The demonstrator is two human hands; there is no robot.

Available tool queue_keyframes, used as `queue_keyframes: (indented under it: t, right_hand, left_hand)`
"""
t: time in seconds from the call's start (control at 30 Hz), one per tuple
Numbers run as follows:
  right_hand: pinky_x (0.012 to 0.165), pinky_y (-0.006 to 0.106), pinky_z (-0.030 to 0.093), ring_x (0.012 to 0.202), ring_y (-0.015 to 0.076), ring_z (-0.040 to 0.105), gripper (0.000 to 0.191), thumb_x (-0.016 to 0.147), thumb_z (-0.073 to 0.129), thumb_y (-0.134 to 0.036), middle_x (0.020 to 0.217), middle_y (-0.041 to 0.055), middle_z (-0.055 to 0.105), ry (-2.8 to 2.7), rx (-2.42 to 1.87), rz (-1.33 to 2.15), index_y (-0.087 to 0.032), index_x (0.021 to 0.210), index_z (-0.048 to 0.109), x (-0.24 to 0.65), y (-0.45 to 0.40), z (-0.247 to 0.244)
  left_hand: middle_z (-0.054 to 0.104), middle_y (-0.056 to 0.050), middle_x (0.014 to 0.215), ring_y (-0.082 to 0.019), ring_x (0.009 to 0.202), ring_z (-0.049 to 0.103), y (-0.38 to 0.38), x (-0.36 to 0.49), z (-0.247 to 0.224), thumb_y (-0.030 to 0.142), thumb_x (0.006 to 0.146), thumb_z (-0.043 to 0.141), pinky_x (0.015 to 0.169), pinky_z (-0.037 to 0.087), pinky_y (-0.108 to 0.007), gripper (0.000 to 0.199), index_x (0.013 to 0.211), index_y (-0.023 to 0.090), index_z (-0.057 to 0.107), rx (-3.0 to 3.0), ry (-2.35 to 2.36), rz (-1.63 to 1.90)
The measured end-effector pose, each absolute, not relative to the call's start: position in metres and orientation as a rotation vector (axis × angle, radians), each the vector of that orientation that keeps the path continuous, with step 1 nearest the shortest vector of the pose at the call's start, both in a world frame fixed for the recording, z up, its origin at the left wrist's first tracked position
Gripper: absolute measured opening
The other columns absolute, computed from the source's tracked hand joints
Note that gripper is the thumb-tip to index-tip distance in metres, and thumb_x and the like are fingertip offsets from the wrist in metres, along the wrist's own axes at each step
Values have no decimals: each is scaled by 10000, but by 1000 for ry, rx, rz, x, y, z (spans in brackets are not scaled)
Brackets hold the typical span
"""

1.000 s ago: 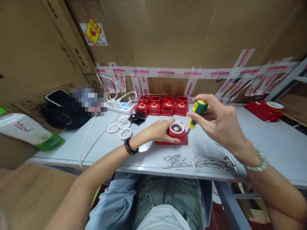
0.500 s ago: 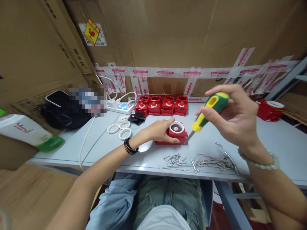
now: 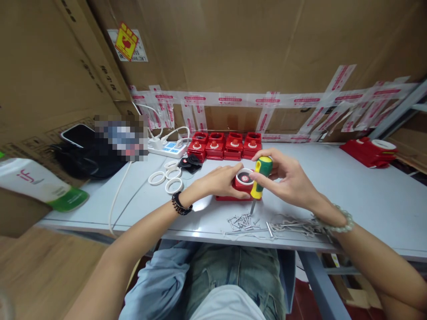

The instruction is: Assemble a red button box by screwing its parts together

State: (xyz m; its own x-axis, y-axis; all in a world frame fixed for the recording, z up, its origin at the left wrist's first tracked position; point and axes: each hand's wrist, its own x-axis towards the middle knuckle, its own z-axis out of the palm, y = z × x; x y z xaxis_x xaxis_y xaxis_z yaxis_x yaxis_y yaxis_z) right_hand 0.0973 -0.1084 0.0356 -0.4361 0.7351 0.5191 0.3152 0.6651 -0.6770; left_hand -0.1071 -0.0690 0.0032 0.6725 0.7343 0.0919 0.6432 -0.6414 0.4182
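On the table, my left hand (image 3: 230, 180) grips the left side of a red box-shaped unit (image 3: 230, 198) that has a white ring (image 3: 237, 177) around a dark round centre. My right hand (image 3: 283, 175) is closed around the handle of a yellow and green screwdriver (image 3: 264, 168). Its shaft points down, and the tip is at a small pile of silver screws (image 3: 240, 221), just in front of the red unit. Whether a screw clings to the tip I cannot tell. Thin metal parts with grey cords (image 3: 293, 224) lie beside the screws, to the right.
Several red units (image 3: 215, 146) stand in a row at the back, with another red unit (image 3: 370, 151) far right. White rings (image 3: 174, 186) and a black cloth item (image 3: 190, 163) lie left. A power strip (image 3: 170, 150), phone (image 3: 77, 135) and white-green tube (image 3: 43, 184) are farther left.
My right hand has moved left and down with the screwdriver, from the unit's right side to the screw pile. The screwdriver stands more upright. My left hand and the unit stay put.
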Motion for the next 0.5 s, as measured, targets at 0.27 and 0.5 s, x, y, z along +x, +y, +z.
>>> queue_keyframes:
  t: [0.27,0.5]
  right_hand:
    - [506,199,515,601,87,576,339,747,783,-304,805,-31,584,-1925,-794,659,-246,1015,583,100,-111,43]
    - [520,217,549,618,113,624,343,728,799,-261,766,-36,590,-1883,-791,654,-262,998,587,102,-111,48]
  left_hand:
    - [661,-66,955,-260,811,644,-70,-107,5,636,719,664,633,440,-325,551,1015,222,452,2564,1108,350]
    - [672,-94,1021,-284,874,652,-69,-107,4,650,725,659,682,457,-343,573,1040,216,455,2552,1102,337]
